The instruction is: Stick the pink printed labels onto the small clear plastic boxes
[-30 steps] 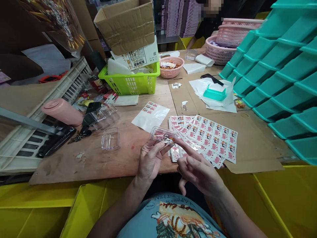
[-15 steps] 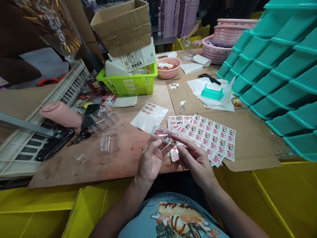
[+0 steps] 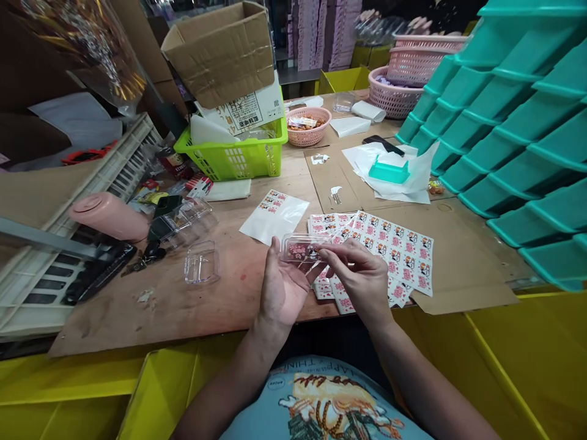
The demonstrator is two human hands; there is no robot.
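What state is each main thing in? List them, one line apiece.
Clear case: held up, printed sticker showing
Lone sticker sheet: mostly bare
Other sticker sheets: fanned, overlapping
Loose clear case: set down
Pink tumbler: lying on its side
Cardboard box: open-topped, tilted
Green basket: loaded
Small pink basket: filled
Teal trays: stacked

Table (image 3: 243,299): soft, dull light is falling across the middle.
Clear box (image 3: 301,247): its rim is catching thin highlights.
Foil wrap (image 3: 110,61), 10 o'clock: gold glints are shining amid gloom.
Teal trays (image 3: 527,131), 2 o'clock: wide-angle distortion is stretching them outward.
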